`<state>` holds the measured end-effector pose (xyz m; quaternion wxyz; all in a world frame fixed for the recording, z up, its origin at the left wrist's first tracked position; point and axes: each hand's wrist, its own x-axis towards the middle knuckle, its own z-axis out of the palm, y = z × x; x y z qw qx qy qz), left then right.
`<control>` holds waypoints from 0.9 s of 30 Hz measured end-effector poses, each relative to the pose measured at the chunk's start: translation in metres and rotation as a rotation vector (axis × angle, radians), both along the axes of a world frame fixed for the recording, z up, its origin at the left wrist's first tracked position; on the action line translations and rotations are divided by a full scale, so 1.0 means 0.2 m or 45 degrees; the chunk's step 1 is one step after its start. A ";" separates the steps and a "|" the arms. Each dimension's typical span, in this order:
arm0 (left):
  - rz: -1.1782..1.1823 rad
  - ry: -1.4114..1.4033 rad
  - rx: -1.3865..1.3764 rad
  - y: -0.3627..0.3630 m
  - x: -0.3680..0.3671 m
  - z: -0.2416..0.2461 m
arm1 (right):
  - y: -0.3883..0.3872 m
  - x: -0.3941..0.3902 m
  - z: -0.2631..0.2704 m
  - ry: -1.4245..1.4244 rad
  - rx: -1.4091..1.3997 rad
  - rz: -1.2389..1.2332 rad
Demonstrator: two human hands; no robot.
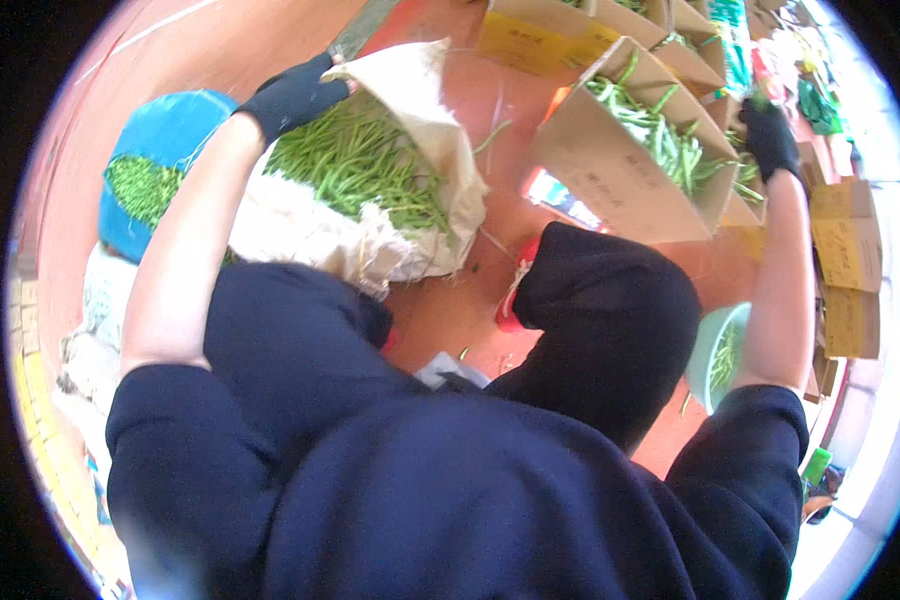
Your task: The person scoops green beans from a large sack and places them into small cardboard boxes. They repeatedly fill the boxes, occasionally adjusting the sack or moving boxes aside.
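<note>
My left hand (300, 94), in a black fingerless glove, grips the raised edge of a white woven sack (461, 176). Long green beans (352, 161) lie inside the sack, in front of my left knee. On the right, my right hand (769, 135), gloved the same way, is stretched out beyond a cardboard box (607, 165) filled with green beans (664, 139). Something blurred and green shows at its fingertips, but whether the hand holds it cannot be told.
A blue container (169, 124) of small green pieces stands at the left. More cardboard boxes (532, 37) with beans stand at the top. By my right elbow is a pale green basin (709, 352) with beans. Stacked boxes (844, 255) are at the far right; a loose bean (493, 136) lies on the floor.
</note>
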<state>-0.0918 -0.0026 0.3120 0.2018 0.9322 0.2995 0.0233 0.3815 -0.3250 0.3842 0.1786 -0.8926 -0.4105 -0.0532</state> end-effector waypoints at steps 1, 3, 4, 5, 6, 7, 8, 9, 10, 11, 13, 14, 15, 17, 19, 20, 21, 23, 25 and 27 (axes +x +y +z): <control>-0.016 0.025 -0.063 0.00 0.01 0.01 | 0.01 0.05 -0.07 0.194 -0.115 -0.055; -0.005 -0.024 -0.113 -0.01 0.00 0.00 | 0.06 0.13 -0.21 0.071 -0.622 0.013; 0.013 -0.014 -0.122 -0.01 0.00 -0.01 | 0.08 0.15 -0.28 -0.200 -0.969 0.228; 0.033 -0.013 -0.128 0.00 0.00 -0.01 | 0.10 0.16 -0.34 -0.657 -1.372 0.407; 0.087 -0.012 -0.133 0.00 0.00 -0.02 | 0.10 0.16 -0.39 -0.191 -1.056 0.127; 0.084 -0.017 -0.157 0.00 0.00 -0.02 | 0.09 0.15 -0.42 0.232 -0.786 -0.217; 0.114 -0.025 -0.179 0.01 -0.01 -0.02 | 0.10 0.13 -0.45 0.348 -0.700 -0.229; 0.157 -0.011 -0.225 0.01 -0.01 -0.02 | 0.09 0.12 -0.45 0.520 -0.810 -0.309; 0.115 -0.003 -0.178 0.02 -0.02 -0.02 | 0.07 0.09 -0.47 0.761 -0.589 -0.374; 0.119 -0.008 -0.164 0.02 -0.02 -0.02 | 0.06 0.07 -0.47 1.032 -0.343 -0.390; 0.127 -0.026 -0.208 0.02 -0.02 -0.02 | 0.00 0.03 -0.46 1.085 -0.116 -0.387; 0.133 -0.015 -0.211 0.01 -0.02 -0.02 | -0.02 0.01 -0.48 1.023 -0.120 -0.310; 0.126 -0.012 -0.232 0.01 -0.01 -0.01 | -0.03 0.00 -0.50 0.890 -0.083 -0.286; 0.105 -0.031 -0.297 0.00 0.00 -0.01 | -0.05 -0.01 -0.55 0.366 -0.450 -0.251; 0.085 -0.088 -0.375 -0.01 0.01 -0.02 | -0.06 -0.01 -0.58 0.267 -0.427 -0.271; 0.064 -0.089 -0.349 -0.01 0.01 -0.01 | -0.07 0.00 -0.58 0.378 -0.384 -0.294; 0.047 -0.092 -0.327 -0.02 0.01 -0.01 | -0.07 0.01 -0.58 0.487 -0.344 -0.312; 0.046 -0.080 -0.318 -0.02 0.01 0.00 | -0.08 0.02 -0.53 0.287 -0.296 -0.283; 0.068 -0.053 -0.336 -0.02 0.00 0.00 | -0.11 0.03 -0.44 0.487 -0.039 -0.236; 0.066 -0.047 -0.343 -0.01 0.00 0.00 | -0.12 0.03 -0.34 0.471 0.021 -0.256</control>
